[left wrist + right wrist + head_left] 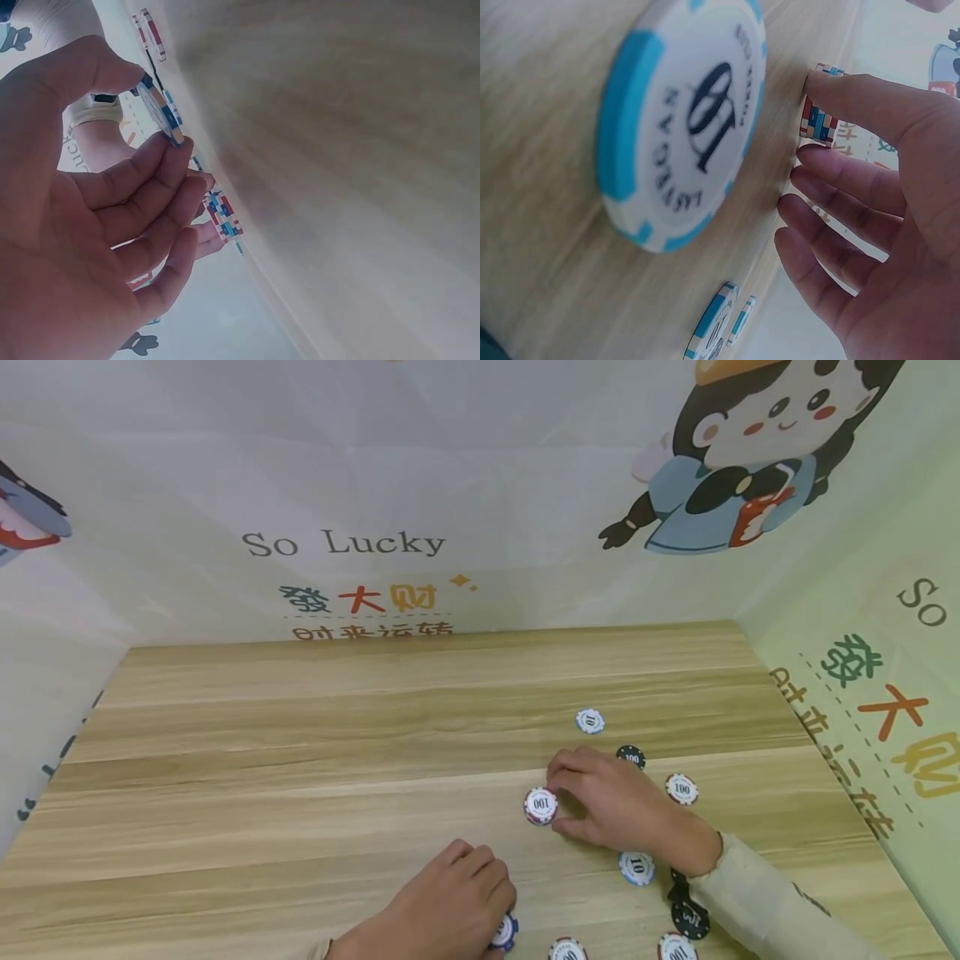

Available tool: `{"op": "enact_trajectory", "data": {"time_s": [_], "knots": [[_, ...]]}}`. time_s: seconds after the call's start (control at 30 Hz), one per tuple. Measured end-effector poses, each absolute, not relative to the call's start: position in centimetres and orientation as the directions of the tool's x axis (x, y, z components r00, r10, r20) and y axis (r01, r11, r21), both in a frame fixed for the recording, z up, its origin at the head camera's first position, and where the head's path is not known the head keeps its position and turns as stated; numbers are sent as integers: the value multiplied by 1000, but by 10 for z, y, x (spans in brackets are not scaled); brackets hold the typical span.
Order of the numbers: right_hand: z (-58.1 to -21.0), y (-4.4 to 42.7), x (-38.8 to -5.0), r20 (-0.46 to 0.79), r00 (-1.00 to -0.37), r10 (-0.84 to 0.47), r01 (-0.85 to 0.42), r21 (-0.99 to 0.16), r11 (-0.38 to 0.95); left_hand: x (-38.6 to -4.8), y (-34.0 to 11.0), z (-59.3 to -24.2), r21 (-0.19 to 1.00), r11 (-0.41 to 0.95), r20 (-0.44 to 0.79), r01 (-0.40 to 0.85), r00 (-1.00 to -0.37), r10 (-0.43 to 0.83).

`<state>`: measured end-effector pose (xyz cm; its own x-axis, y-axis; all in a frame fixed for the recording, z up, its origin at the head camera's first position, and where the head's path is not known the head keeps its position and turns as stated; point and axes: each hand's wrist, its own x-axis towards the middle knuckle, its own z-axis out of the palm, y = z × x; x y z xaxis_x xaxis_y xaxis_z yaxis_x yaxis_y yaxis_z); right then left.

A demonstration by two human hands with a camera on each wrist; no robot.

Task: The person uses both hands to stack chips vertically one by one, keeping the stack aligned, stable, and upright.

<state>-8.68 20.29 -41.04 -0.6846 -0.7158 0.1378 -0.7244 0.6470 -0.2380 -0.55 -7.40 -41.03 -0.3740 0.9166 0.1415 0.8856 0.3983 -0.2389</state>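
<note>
My left hand (446,902), low in the head view, pinches a blue-edged poker chip (159,111) between thumb and fingertips, the chip tilted on edge in the left wrist view. My right hand (611,797) is beside a short stack of poker chips (541,806) with a white 100 face on top. Red, blue and white edges show on the stack (819,126) in the right wrist view. Its thumb and forefinger lie at two sides of the stack, loosely spread; how firmly they touch it is unclear. The other right fingers stay extended.
Loose chips lie around the right hand: light-blue 10 chips (590,721) (637,868), black chips (632,756) (690,920), and red-edged 100 chips (682,789) (678,948) (567,950). Printed sheets (525,527) wall in the wooden tabletop (300,760) at the back and sides.
</note>
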Motion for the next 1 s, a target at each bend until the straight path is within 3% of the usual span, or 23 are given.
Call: {"op": "enact_trajectory", "data": {"time_s": [0.43,1.0], "knots": [[-411,203,-88,138,-684,-716,-725,-242,645,-20,-68,-393,-17,471,123,882,-466,876],[-412,204,-87,141,-688,-712,-721,-240,650,-47,-64,-390,39,509,195,860,-506,840]]}}
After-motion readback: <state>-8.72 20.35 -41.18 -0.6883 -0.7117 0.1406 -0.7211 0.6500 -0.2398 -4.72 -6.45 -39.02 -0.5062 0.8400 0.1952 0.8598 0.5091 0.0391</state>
